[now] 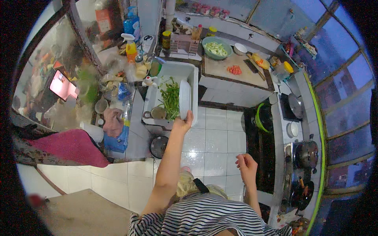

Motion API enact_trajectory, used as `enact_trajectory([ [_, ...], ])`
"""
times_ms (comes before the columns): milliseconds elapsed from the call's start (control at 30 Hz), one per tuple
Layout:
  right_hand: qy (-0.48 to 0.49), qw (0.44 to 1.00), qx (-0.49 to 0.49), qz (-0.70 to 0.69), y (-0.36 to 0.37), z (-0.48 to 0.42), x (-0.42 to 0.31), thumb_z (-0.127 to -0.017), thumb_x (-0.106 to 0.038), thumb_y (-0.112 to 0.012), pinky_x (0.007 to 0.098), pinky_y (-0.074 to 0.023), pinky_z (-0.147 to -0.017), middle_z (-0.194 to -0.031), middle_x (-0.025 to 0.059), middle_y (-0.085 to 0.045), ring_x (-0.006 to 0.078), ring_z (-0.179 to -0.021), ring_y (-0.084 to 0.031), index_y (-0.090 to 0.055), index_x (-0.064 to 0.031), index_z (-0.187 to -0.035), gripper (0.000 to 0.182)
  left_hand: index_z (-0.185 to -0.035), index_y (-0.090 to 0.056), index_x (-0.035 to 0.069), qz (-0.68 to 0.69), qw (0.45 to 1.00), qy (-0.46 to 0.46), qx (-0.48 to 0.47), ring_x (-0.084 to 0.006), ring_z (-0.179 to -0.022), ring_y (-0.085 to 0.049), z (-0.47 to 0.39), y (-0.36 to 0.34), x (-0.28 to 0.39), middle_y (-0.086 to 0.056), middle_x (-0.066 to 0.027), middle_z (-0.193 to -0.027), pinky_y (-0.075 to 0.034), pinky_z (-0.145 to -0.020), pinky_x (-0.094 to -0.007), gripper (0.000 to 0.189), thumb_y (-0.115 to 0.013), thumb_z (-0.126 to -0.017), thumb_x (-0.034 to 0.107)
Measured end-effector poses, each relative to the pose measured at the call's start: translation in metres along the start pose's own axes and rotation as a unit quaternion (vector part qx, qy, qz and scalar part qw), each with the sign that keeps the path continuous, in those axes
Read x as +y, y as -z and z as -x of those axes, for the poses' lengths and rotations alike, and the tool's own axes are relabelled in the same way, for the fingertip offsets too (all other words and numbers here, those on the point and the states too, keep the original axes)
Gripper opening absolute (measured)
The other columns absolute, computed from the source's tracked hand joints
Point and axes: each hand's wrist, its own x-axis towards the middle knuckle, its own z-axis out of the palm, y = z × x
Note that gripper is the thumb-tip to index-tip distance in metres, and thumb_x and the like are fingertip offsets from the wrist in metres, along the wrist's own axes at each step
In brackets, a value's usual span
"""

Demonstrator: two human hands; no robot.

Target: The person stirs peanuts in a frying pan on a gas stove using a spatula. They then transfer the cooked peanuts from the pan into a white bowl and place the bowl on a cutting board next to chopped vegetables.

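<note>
With thumb and fingers, my left hand [184, 121] grips the near edge of a white basin [185, 98], which is tilted on its side over the right part of the white sink [193, 79]. Leafy green vegetables [170, 98] lie in the sink beside the basin. A round cup or strainer with a handle [158, 113] sits at the sink's near left corner. My right hand [247, 165] hangs above the tiled floor near the right-hand counter, fingers loosely curled and holding nothing visible.
On the back counter, a cutting board [215, 67] bears chopped red pieces [234, 70], a cleaver [251, 66] and a green bowl of cut vegetables [217, 48]. At right stand a stove with a pot [306, 155] and a wok [302, 194]. A lit phone [62, 85] is at left.
</note>
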Motion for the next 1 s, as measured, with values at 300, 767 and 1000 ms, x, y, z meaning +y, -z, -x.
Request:
enact_trajectory([
  [300, 0.014, 0.999, -0.051, 0.012, -0.021, -0.002, -0.011, -0.09, -0.019, -0.057, 0.0201, -0.0412, -0.053, -0.069, 0.0031, -0.059, 0.0067, -0.061, -0.053, -0.062, -0.0002, -0.088, 0.019, -0.123, -0.038, -0.003, -0.338, 0.918, -0.187, 0.087, -0.033, -0.108, -0.051, 0.029, 0.016, 0.007, -0.047, -0.0192, -0.119, -0.054, -0.084, -0.0419, 0.036, -0.045, -0.089, 0.007],
  [767, -0.062, 0.952, -0.227, -0.198, -0.13, -0.04, -0.029, -0.086, -0.014, -0.048, 0.0275, -0.0415, -0.037, -0.065, 0.0097, -0.057, 0.0154, -0.047, -0.052, -0.053, 0.0034, -0.088, 0.018, -0.132, -0.032, 0.0, -0.753, 0.523, -0.399, 0.01, -0.0178, -0.105, -0.046, 0.22, -0.031, -0.044, -0.047, -0.0089, -0.114, -0.035, -0.096, -0.0343, 0.051, -0.054, -0.092, 0.022],
  [1000, -0.071, 0.938, -0.274, -0.199, -0.158, -0.031, -0.019, -0.088, -0.012, -0.045, 0.0275, -0.0406, -0.036, -0.072, 0.0108, -0.058, 0.0151, -0.047, -0.053, -0.046, 0.0009, -0.109, 0.025, -0.105, -0.041, 0.0, -0.431, -0.131, -0.843, 0.295, -0.0272, -0.096, -0.045, 0.315, -0.051, 0.033, -0.042, -0.0134, -0.101, -0.04, -0.084, -0.0399, 0.047, -0.073, -0.077, 0.019],
])
